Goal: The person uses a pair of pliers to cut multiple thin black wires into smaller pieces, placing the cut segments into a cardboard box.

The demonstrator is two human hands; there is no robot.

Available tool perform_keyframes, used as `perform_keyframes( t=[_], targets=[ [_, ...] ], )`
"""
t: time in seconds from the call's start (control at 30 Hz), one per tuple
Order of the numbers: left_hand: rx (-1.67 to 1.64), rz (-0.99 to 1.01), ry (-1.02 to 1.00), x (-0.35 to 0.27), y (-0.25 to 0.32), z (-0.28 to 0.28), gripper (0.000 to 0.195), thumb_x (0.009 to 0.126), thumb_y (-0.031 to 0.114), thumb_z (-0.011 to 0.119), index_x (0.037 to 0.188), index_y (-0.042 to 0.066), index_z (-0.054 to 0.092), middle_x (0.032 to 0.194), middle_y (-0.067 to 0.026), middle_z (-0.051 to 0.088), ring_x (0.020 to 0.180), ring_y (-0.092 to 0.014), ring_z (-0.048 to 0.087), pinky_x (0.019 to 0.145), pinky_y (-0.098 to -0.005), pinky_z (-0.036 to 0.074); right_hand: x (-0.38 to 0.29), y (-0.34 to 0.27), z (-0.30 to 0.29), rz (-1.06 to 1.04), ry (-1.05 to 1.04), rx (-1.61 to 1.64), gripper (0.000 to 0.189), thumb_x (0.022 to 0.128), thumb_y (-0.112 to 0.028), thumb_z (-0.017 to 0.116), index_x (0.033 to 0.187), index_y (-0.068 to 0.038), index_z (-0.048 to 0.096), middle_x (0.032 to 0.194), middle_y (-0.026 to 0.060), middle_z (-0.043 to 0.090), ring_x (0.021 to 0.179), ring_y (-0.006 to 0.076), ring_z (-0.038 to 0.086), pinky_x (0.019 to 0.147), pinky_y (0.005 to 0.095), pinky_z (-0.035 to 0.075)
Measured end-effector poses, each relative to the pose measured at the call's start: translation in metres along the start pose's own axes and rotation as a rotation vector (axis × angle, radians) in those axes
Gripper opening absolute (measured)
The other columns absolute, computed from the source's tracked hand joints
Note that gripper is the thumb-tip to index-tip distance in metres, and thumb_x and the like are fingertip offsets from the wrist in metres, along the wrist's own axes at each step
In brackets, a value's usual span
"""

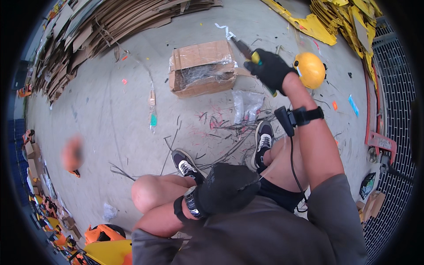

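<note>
My right hand, in a black glove, is stretched forward and closed around a hand tool with a yellow and green handle. The tool's dark, narrow end points away from me, just past the right side of a cardboard box. That box has an opening in its near side, with clear plastic film inside. My left hand, also gloved in black, is curled close to my chest. A thin strand shows at its fingers, but the palm is hidden.
Dark strips and pinkish scraps litter the floor around my shoes. A crumpled plastic bag and a yellow rounded object lie ahead. Flattened cardboard is stacked far left; yellow panels are piled far right.
</note>
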State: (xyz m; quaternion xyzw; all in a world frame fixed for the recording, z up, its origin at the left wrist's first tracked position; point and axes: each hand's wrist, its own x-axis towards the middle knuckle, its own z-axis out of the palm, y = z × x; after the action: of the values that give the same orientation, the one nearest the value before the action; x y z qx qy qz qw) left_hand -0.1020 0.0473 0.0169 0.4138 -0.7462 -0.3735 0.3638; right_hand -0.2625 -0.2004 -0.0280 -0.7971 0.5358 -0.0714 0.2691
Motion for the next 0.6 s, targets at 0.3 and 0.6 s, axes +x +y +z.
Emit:
perform_keyframes(
  t=[0.3, 0.6],
  targets=[
    [-0.443, -0.512, 0.481, 0.001, -0.016, -0.028, 0.013, 0.082, 0.004, 0.064, 0.090, -0.003, 0.073, 0.070, -0.0039, 0.066, 0.064, -0.007, 0.059, 0.055, -0.0233, 0.044, -0.001, 0.037, -0.007, 0.116, -0.160, 0.018, 0.043, 0.087, -0.043, 0.061, 0.101, -0.003, 0.066, 0.089, 0.0163, 0.070, 0.087, 0.0325, 0.067, 0.080, 0.0418, 0.051],
    [-0.482, -0.582, 0.652, 0.003, -0.038, -0.043, 0.012, 0.086, 0.005, 0.067, 0.094, -0.002, 0.072, 0.071, -0.0008, 0.066, 0.062, -0.005, 0.055, 0.054, -0.0212, 0.043, -0.007, 0.009, 0.005, 0.047, -0.374, 0.552, 0.035, 0.089, -0.035, 0.068, 0.103, -0.004, 0.063, 0.085, 0.0102, 0.071, 0.077, 0.0186, 0.068, 0.070, 0.0323, 0.052]
  ],
)
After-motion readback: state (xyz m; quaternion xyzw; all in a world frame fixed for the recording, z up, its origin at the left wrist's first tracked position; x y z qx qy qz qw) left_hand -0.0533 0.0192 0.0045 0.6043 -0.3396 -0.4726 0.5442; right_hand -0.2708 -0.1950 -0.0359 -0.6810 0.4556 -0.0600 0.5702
